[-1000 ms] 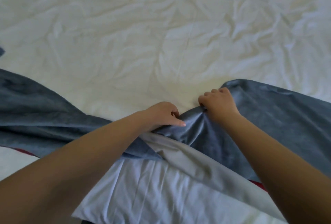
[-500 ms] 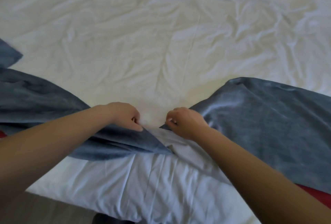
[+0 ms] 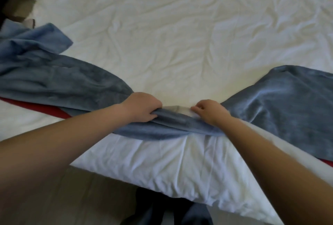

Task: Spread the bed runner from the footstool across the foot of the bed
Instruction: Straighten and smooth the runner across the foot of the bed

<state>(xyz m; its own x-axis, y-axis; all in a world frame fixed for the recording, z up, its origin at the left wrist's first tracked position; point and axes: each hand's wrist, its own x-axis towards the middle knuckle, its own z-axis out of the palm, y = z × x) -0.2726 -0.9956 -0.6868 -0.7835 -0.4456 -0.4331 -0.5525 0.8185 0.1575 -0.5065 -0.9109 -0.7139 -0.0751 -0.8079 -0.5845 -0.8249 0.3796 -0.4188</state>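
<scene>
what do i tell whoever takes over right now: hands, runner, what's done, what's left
Left hand: grips the bunched middle of the bed runner.
Right hand: pinches the runner's edge just beside it.
Runner: on the bed, across its foot. The right part lies fairly flat, the left end is crumpled, the middle is narrow and twisted.
Done: runner is on the bed, stretched side to side.
Left: open out the middle, flatten the left end, line it up along the foot edge.
</scene>
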